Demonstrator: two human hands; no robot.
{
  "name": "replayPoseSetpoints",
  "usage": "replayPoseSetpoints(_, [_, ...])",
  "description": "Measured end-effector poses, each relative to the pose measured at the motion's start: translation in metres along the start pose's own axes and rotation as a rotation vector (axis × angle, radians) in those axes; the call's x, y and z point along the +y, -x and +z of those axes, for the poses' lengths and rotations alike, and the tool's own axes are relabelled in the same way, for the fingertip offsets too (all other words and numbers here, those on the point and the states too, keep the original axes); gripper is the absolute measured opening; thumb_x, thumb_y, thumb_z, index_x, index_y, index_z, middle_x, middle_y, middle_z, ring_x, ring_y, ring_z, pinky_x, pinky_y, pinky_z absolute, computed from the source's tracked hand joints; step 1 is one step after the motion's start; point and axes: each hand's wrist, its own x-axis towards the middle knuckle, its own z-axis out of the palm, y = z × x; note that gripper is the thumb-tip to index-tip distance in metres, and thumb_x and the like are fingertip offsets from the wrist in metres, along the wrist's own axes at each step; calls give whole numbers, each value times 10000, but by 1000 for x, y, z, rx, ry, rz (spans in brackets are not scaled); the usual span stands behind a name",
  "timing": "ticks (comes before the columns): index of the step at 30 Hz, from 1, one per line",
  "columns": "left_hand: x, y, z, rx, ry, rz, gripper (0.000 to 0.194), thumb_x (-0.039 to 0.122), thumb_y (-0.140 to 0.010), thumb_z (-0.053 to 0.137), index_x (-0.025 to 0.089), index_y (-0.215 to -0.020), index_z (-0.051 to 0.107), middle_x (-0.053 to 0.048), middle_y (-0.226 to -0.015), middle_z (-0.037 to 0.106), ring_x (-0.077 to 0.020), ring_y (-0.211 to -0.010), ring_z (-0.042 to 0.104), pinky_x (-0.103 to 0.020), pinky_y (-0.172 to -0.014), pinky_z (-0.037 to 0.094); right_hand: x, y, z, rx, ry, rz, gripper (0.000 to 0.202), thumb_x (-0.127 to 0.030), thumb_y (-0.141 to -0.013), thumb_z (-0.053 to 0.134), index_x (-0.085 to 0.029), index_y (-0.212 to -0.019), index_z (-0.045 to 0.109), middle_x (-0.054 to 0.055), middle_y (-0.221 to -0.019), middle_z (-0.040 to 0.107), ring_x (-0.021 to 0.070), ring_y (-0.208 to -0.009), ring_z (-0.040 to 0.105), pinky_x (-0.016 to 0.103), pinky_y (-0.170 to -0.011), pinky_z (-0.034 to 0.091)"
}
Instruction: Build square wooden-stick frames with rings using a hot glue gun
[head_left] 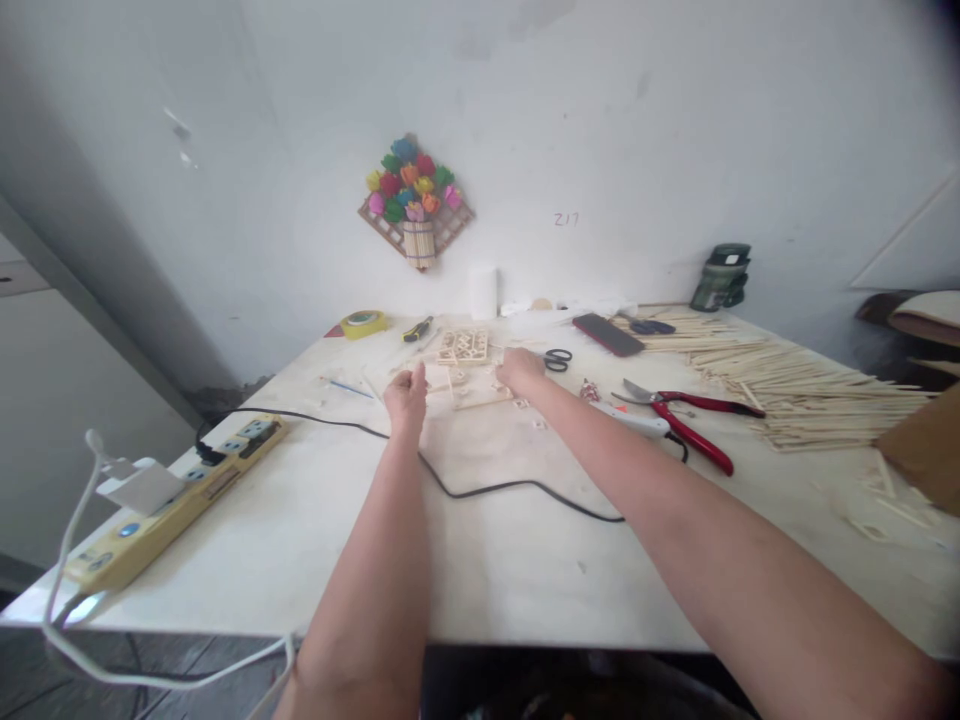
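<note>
My left hand is over the middle of the table, its fingers curled with the thumb up; whatever it may hold is too small to make out. To its right, my right hand reaches down with its fingertips pressed together among small wooden pieces; I cannot make out what is in them. Just beyond and between the hands sits a small latticed wooden frame. A thin wooden stick lies on the table between the wrists.
Right: black scissors, phone, red-handled pruners, glue gun, many wooden sticks, bottle. Left: power strip, yellow tape, pliers. A black cable crosses the table.
</note>
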Motion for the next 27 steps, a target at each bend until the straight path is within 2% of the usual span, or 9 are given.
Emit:
replayPoseSetpoints(4, [13,9,7,-180,162,-34,346,485,-713,499,179,-560,447,63,-397,357,-63,-326,320,-201,-341,251,-7,18,-4,174,-320,-135,264,-168,-679,519,-168,-908,651,86,-976,649,211,-954,572,258,-755,445])
replayPoseSetpoints(5, [16,11,8,-204,183,-34,337,484,-709,509,178,-580,458,68,-399,351,-60,-321,313,-198,-335,247,-11,24,-3,134,-464,-183,281,-136,-655,520,-174,-902,648,60,-971,651,189,-927,577,236,-730,455])
replayPoseSetpoints(8, [22,17,12,-222,199,-2,325,479,-693,534,175,-601,466,70,-403,358,-59,-323,319,-193,-331,249,-24,48,0,-122,-956,-322,421,-48,-603,482,-161,-988,609,51,-1105,595,147,-863,584,193,-598,486])
replayPoseSetpoints(11, [26,22,16,-180,174,70,308,448,-668,571,171,-584,464,60,-435,398,-60,-363,355,-188,-359,281,-38,73,4,-357,-1174,-398,419,28,-538,457,-156,-871,633,35,-939,653,117,-766,590,176,-566,489])
replayPoseSetpoints(12, [26,23,18,-159,167,99,297,429,-658,586,168,-578,468,56,-452,412,-60,-388,370,-186,-377,297,-42,79,5,-407,-1219,-375,375,37,-538,447,-137,-812,636,38,-835,666,111,-710,594,182,-562,495])
replayPoseSetpoints(14, [28,26,21,-124,167,140,277,396,-646,605,162,-567,481,50,-478,428,-61,-434,390,-183,-416,323,-47,89,6,-397,-1282,-279,275,33,-565,459,-108,-734,624,30,-632,643,102,-582,587,197,-535,499])
replayPoseSetpoints(19, [34,31,27,-165,200,152,235,358,-629,627,141,-589,547,26,-534,487,-74,-504,434,-188,-469,366,-37,94,4,-206,-1299,-89,91,-39,-639,532,-109,-611,584,-11,-440,553,86,-397,513,198,-392,457])
replayPoseSetpoints(22, [38,35,27,-311,276,102,255,378,-633,622,127,-673,598,-4,-617,554,-91,-556,491,-205,-513,416,-24,93,-4,-120,-1338,-110,83,-89,-670,563,-115,-591,571,-15,-446,555,72,-384,497,182,-368,443])
replayPoseSetpoints(27, [46,46,25,-808,352,-73,316,440,-652,606,126,-668,569,-13,-553,540,-83,-456,473,-207,-444,387,-7,89,-20,20,-1450,-226,68,-140,-703,564,-121,-639,573,-26,-477,565,57,-406,508,170,-427,464])
